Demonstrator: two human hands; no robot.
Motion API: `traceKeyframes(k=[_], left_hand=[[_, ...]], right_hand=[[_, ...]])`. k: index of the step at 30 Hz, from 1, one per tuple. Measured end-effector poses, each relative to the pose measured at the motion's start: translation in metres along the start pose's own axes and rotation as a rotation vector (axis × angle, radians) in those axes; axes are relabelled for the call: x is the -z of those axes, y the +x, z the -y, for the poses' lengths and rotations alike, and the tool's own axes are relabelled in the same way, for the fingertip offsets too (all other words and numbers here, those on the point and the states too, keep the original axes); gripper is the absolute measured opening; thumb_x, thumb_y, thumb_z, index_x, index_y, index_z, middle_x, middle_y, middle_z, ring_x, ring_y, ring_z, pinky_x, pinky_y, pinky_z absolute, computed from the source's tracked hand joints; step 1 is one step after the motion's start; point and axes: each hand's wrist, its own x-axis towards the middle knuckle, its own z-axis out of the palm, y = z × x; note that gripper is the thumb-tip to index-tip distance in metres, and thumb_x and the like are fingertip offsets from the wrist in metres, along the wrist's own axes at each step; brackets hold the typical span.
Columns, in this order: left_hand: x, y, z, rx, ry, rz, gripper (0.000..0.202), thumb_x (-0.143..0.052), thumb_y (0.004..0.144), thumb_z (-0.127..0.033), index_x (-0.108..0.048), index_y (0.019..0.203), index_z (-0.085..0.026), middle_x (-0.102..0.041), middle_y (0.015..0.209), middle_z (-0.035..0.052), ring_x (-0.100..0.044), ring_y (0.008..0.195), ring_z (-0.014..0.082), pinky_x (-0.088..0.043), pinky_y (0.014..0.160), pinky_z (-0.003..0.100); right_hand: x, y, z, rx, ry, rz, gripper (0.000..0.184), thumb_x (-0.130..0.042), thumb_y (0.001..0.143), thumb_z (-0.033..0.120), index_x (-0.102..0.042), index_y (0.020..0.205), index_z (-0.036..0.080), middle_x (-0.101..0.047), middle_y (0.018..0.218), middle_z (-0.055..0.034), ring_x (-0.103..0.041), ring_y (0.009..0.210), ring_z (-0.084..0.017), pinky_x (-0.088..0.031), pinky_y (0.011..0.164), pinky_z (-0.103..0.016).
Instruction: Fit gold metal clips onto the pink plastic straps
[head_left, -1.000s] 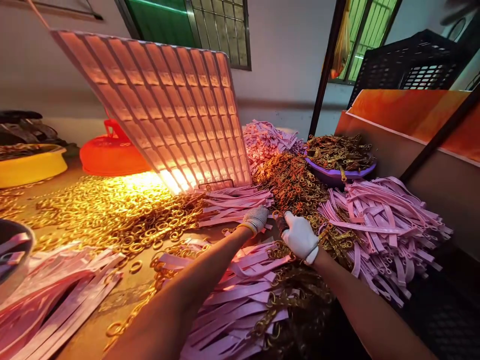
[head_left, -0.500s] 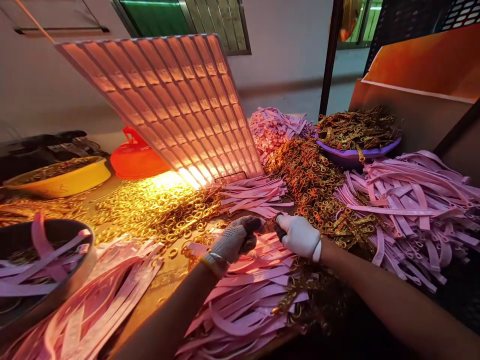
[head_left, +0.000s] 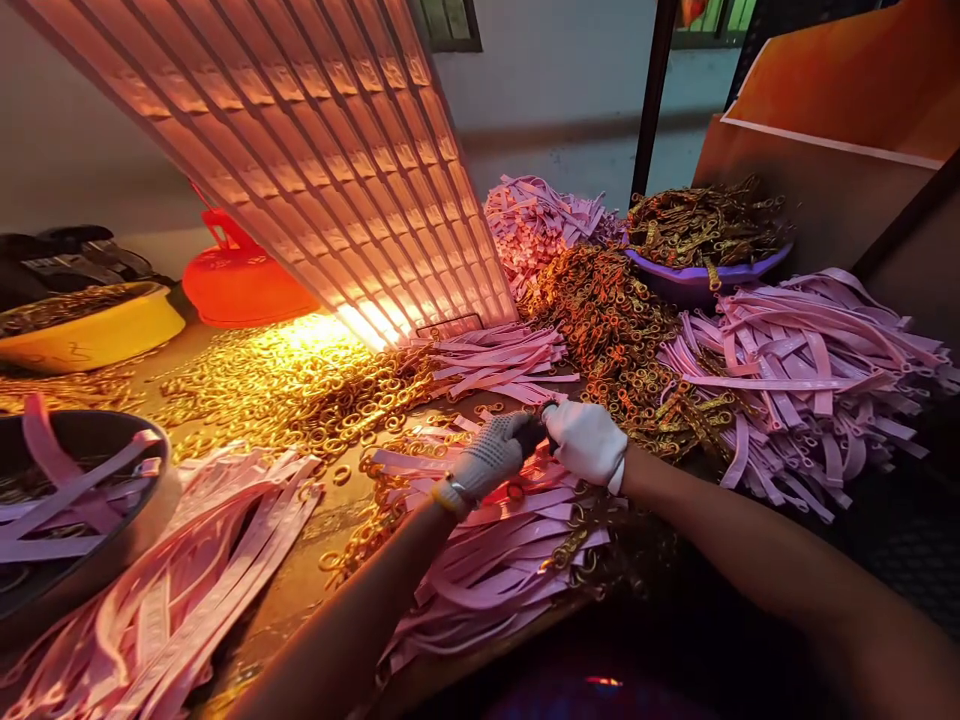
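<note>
Fingers of the left hand point(head_left: 487, 462) and the right hand point(head_left: 587, 442) are clamped together on a small dark piece point(head_left: 531, 436) just above the pink straps point(head_left: 495, 560), so joining seems underway, needing steady pressure next.

Pale pink straps point(head_left: 495, 560) heaped beside gold rings point(head_left: 300, 390). Grey-speckled knit glove with yellow cuff on left hand point(head_left: 487, 462), plain white glove on right hand point(head_left: 587, 442). Orange-lit gridded panel point(head_left: 330, 150), red lid point(head_left: 240, 285), yellow basin point(head_left: 97, 335), purple bowl point(head_left: 701, 280) of bronze-brown clasps point(head_left: 705, 220).
</note>
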Motion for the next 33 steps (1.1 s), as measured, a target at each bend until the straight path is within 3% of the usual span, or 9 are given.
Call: traceKeyframes(k=[2,5,10,16,20,25,30,33], left_hand=[[0.001,0.004,0.006,0.085,-0.12,0.03,0.035,-0.077,0.07,-0.042,-0.052,0.063,-0.018,-0.041,0.051,-0.0049,-0.03,0.041,0.0062,-0.02,0.037,0.018],[0.005,0.006,0.012,0.133,-0.233,0.048,0.041,-0.072,0.073,-0.052,-0.046,0.068,-0.02,-0.041,0.054,-0.0058,-0.028,0.038,0.0047,-0.018,0.035,0.018],[0.008,0.003,0.016,0.241,-0.36,0.092,0.041,-0.073,0.071,-0.049,-0.044,0.074,-0.02,-0.042,0.06,-0.0071,-0.026,0.038,0.0034,-0.02,0.032,0.016],[0.007,0.006,0.014,0.328,-0.425,0.105,0.044,-0.076,0.07,-0.048,-0.042,0.076,-0.021,-0.04,0.06,-0.0085,-0.024,0.037,0.0026,-0.019,0.031,0.015],[0.003,0.007,0.011,0.363,-0.473,0.05,0.047,-0.078,0.066,-0.049,-0.042,0.076,-0.021,-0.042,0.061,-0.009,-0.024,0.037,0.0026,-0.016,0.03,0.015],[-0.004,-0.002,0.018,0.173,-0.346,0.005,0.041,-0.069,0.077,-0.054,-0.046,0.077,-0.02,-0.043,0.059,-0.0081,-0.026,0.037,0.0045,-0.018,0.032,0.018],[-0.007,-0.006,0.018,-0.091,0.133,-0.059,0.038,-0.058,0.088,-0.049,-0.049,0.07,-0.018,-0.046,0.055,-0.0041,-0.036,0.047,0.0073,-0.026,0.041,0.019],[-0.004,-0.002,0.016,-0.113,0.241,-0.002,0.034,-0.059,0.088,-0.045,-0.052,0.07,-0.017,-0.048,0.057,-0.0031,-0.037,0.05,0.0077,-0.028,0.044,0.02]], right_hand=[[0.003,0.002,0.0,-0.037,0.048,-0.008,0.025,-0.047,0.09,0.014,-0.059,0.113,0.011,-0.069,0.103,-0.0152,-0.066,0.093,-0.027,-0.048,0.073,-0.031],[0.006,0.005,0.001,-0.117,0.157,-0.002,0.026,-0.051,0.089,0.013,-0.058,0.114,0.013,-0.07,0.107,-0.0129,-0.066,0.099,-0.024,-0.047,0.079,-0.028],[0.004,0.008,0.003,-0.164,0.216,0.134,0.027,-0.053,0.088,0.015,-0.06,0.115,0.014,-0.072,0.107,-0.0135,-0.069,0.095,-0.026,-0.048,0.075,-0.031],[-0.007,0.01,-0.001,-0.118,0.207,0.044,0.026,-0.05,0.091,0.017,-0.059,0.115,0.013,-0.072,0.106,-0.0143,-0.069,0.096,-0.027,-0.048,0.076,-0.032],[-0.008,0.011,-0.003,-0.11,0.228,0.019,0.026,-0.051,0.09,0.017,-0.059,0.114,0.013,-0.072,0.106,-0.014,-0.068,0.096,-0.027,-0.047,0.076,-0.032],[-0.001,0.009,-0.001,-0.106,0.186,0.036,0.026,-0.049,0.09,0.016,-0.059,0.114,0.014,-0.072,0.105,-0.0131,-0.069,0.097,-0.028,-0.047,0.072,-0.032],[0.002,0.009,-0.002,-0.083,0.135,0.007,0.025,-0.046,0.091,0.016,-0.059,0.112,0.014,-0.072,0.105,-0.0122,-0.069,0.096,-0.026,-0.047,0.071,-0.031],[0.008,0.009,-0.003,-0.09,0.116,-0.02,0.025,-0.048,0.09,0.014,-0.058,0.113,0.014,-0.071,0.106,-0.0118,-0.068,0.098,-0.026,-0.047,0.074,-0.031]])
